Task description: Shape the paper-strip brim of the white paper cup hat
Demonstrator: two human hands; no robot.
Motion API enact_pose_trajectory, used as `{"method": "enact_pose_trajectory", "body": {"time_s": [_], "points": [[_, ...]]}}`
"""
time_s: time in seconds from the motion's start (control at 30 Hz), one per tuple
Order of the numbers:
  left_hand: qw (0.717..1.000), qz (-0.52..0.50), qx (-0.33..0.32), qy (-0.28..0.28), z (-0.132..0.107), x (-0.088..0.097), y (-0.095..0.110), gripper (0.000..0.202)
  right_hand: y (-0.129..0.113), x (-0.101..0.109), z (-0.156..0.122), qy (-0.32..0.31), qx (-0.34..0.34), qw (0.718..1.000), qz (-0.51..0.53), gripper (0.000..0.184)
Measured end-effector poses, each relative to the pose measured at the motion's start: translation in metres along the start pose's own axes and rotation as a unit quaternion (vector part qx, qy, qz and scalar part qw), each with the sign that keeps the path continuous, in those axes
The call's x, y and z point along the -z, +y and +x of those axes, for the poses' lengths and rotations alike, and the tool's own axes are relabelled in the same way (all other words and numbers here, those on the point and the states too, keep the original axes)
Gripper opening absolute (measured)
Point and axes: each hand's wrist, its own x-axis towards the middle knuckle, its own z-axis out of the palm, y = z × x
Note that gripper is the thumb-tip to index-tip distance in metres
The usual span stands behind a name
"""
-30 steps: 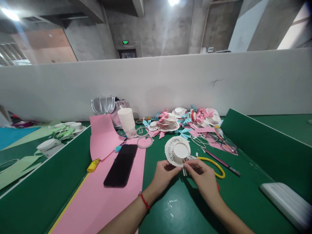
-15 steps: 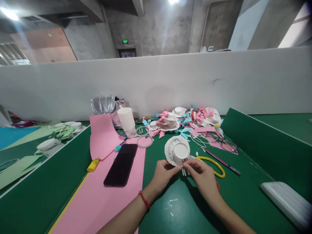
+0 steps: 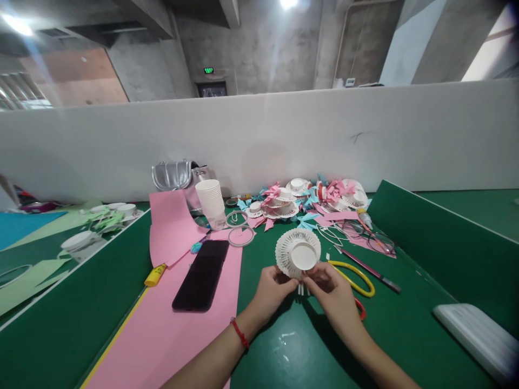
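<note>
Between my two hands is a white paper cup (image 3: 304,255) cut into strips that fan out and fold into a ruffled round rim, its flat base turned toward me. My left hand (image 3: 275,292) pinches its lower edge from the left, thumb and fingers pressed together. From the right, my right hand (image 3: 329,286) pinches the same lower edge, the fingertips of both hands nearly meeting. A few narrow white strips hang down below the fingertips. Part of the rim is hidden behind my fingers.
Left lie a black phone (image 3: 201,275) on pink paper (image 3: 133,335), a stack of paper cups (image 3: 210,197) and tape rings (image 3: 241,236). Scissors with a yellow handle (image 3: 371,286), a purple pen-like tool (image 3: 365,267) and glasses (image 3: 381,243) lie right. Finished-looking paper pieces (image 3: 279,208) pile at the back.
The cut paper cup has tilted and shifted slightly to the right. My right fingers have moved a little in along its lower edge; the left hand is almost still.
</note>
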Motion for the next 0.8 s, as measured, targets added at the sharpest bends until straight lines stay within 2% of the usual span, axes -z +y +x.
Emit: {"method": "enact_pose_trajectory", "body": {"time_s": [0.23,0.57,0.8], "points": [[1.0,0.012,0.0,-0.008,-0.0012,-0.0019,0.0028,0.018,-0.0031,0.0007,0.0003,0.018,0.004,1.0,-0.018,0.021],[1.0,0.006,-0.013,0.013,-0.0002,0.0006,0.0006,0.019,0.0038,0.0005,-0.0011,-0.043,0.043,0.996,-0.072,0.02],[0.998,0.005,-0.038,0.045,0.0023,0.0014,-0.0013,0.02,-0.0025,0.0043,-0.0013,-0.015,0.062,0.992,-0.107,0.012]]}}
